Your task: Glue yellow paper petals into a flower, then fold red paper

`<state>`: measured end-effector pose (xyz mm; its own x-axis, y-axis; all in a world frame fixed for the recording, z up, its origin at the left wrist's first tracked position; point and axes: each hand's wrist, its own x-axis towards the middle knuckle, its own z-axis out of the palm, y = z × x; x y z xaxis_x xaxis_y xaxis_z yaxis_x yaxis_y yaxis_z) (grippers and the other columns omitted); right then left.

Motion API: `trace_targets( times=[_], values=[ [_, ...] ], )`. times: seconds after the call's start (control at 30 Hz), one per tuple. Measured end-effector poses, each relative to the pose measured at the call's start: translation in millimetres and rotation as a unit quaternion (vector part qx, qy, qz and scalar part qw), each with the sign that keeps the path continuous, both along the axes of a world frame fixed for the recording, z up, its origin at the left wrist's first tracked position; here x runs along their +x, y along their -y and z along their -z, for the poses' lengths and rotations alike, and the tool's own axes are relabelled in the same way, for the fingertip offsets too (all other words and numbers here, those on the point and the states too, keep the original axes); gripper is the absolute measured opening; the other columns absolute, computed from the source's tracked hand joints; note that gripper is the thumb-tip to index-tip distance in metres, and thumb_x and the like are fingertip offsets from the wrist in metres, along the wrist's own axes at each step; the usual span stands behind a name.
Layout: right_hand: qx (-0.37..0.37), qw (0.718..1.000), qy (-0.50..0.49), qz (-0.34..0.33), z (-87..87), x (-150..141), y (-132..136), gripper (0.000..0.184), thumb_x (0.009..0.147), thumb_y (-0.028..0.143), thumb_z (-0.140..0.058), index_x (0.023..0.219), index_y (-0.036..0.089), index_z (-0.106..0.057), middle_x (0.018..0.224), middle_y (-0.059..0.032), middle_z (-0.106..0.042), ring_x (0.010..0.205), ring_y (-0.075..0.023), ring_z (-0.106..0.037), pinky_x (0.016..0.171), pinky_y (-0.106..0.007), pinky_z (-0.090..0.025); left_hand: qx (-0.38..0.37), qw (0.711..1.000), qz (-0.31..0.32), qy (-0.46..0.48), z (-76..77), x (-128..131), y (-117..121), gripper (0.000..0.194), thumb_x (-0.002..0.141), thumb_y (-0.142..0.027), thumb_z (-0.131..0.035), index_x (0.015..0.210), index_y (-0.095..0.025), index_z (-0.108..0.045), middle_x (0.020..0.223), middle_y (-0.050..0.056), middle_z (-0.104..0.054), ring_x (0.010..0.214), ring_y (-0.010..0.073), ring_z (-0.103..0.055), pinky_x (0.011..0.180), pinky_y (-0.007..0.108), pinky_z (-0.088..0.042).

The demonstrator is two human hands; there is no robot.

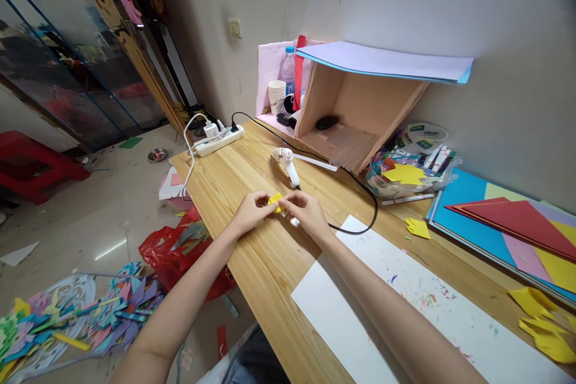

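Both my hands meet over the wooden table (252, 252), pinching one small yellow paper piece (275, 199) between their fingertips. My left hand (250, 211) grips its left side with fingers curled. My right hand (306, 212) grips the right side, fingers closed on it. Just beyond the hands lies a white glue gun (288, 163) on the table, its black cord (360, 192) curving round to the right.
A white power strip (219, 139) sits at the table's far left corner. A wooden shelf box (351, 114) stands against the wall, with a bowl of paper scraps (405, 177) and stacked coloured sheets (508, 222) to the right. White paper (396, 306) lies near me. Paper cutouts (67, 318) litter the floor.
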<state>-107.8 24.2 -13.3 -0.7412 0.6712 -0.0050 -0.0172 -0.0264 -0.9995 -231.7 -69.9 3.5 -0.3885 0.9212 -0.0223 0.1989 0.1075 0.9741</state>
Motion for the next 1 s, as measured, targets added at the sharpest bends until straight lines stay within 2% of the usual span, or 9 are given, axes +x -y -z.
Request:
trace_targets(
  times=[0.23,0.4,0.5,0.57,0.67,0.73,0.83,0.9,1.0],
  values=[
    [-0.02,1.0,0.006,0.011,0.6,0.4,-2.0,0.03,0.07,0.044,-0.06,0.071,0.014,-0.061,0.054,0.0007,-0.055,0.047,-0.0102,-0.05,0.049,-0.024,-0.043,-0.003,1.0,-0.027,-0.009,-0.9,-1.2,-0.8,0.015,0.068,-0.027,-0.057,0.071,-0.012,-0.058,0.059,-0.002,-0.055,0.053,0.0091,-0.048,0.051,0.02,-0.037],
    [-0.03,0.998,-0.001,0.052,-0.8,1.4,-0.6,0.031,0.07,0.045,-0.06,0.075,0.014,-0.062,0.055,0.0002,-0.057,0.046,-0.0107,-0.051,0.047,-0.024,-0.044,0.005,0.998,-0.05,-0.027,0.9,-5.6,0.1,0.017,0.07,-0.022,-0.049,0.077,-0.013,-0.063,0.063,0.0,-0.058,0.055,0.0095,-0.048,0.049,0.019,-0.038],
    [0.008,0.998,0.009,0.058,-7.9,20.1,-1.4,0.031,0.072,0.046,-0.058,0.076,0.015,-0.063,0.054,-0.0002,-0.058,0.047,-0.0118,-0.053,0.049,-0.025,-0.045,0.019,0.995,-0.092,-0.042,1.4,-5.2,0.6,0.023,0.075,-0.027,-0.046,0.081,-0.013,-0.064,0.067,0.002,-0.059,0.056,0.0099,-0.05,0.049,0.019,-0.039],
    [0.041,0.997,0.033,0.058,-14.2,45.7,-5.9,0.03,0.072,0.045,-0.058,0.075,0.016,-0.065,0.054,-0.0004,-0.059,0.047,-0.0124,-0.054,0.05,-0.024,-0.044,0.012,0.992,-0.097,-0.074,0.2,0.1,0.4,0.024,0.075,-0.032,-0.051,0.08,-0.013,-0.064,0.07,0.003,-0.061,0.062,0.0118,-0.054,0.052,0.019,-0.041],
    [0.086,0.988,0.078,0.106,-20.5,101.1,-20.7,0.028,0.073,0.042,-0.058,0.072,0.015,-0.065,0.052,-0.0011,-0.06,0.048,-0.0126,-0.055,0.05,-0.024,-0.044,-0.002,0.993,-0.049,-0.104,-4.0,17.6,-1.5,0.025,0.075,-0.035,-0.055,0.085,-0.014,-0.065,0.075,0.004,-0.064,0.069,0.0144,-0.058,0.056,0.021,-0.044],
    [0.111,0.971,0.099,0.189,-20.5,143.2,-35.0,0.027,0.072,0.041,-0.059,0.068,0.015,-0.064,0.051,-0.0011,-0.059,0.047,-0.0126,-0.055,0.05,-0.024,-0.044,-0.018,0.993,0.006,-0.118,-7.8,34.6,-4.5,0.026,0.076,-0.036,-0.055,0.085,-0.015,-0.065,0.077,0.005,-0.065,0.068,0.0152,-0.058,0.054,0.021,-0.044],
    [0.104,0.94,0.121,0.301,-15.3,200.4,-57.9,0.028,0.07,0.041,-0.06,0.071,0.013,-0.063,0.056,-0.0029,-0.062,0.049,-0.0139,-0.057,0.049,-0.025,-0.046,-0.012,0.983,0.105,-0.152,-13.9,65.1,-14.2,0.024,0.078,-0.036,-0.052,0.084,-0.017,-0.066,0.08,0.004,-0.066,0.069,0.0156,-0.059,0.056,0.022,-0.044],
    [0.117,0.918,0.155,0.347,-11.0,227.9,-70.5,0.026,0.07,0.038,-0.059,0.072,0.013,-0.063,0.062,-0.005,-0.064,0.05,-0.0144,-0.058,0.049,-0.026,-0.047,0.006,0.969,0.159,-0.189,-18.3,87.4,-24.1,0.022,0.079,-0.034,-0.051,0.082,-0.018,-0.066,0.079,0.003,-0.066,0.071,0.0158,-0.059,0.059,0.023,-0.044],
    [0.169,0.888,0.195,0.381,-7.6,250.5,-80.8,0.017,0.07,0.03,-0.057,0.072,0.014,-0.062,0.068,-0.006,-0.066,0.054,-0.0151,-0.06,0.05,-0.026,-0.048,0.024,0.942,0.236,-0.239,-25.9,121.2,-40.3,0.02,0.079,-0.03,-0.049,0.08,-0.019,-0.065,0.075,0.002,-0.066,0.067,0.0145,-0.057,0.059,0.023,-0.042]
  ],
)
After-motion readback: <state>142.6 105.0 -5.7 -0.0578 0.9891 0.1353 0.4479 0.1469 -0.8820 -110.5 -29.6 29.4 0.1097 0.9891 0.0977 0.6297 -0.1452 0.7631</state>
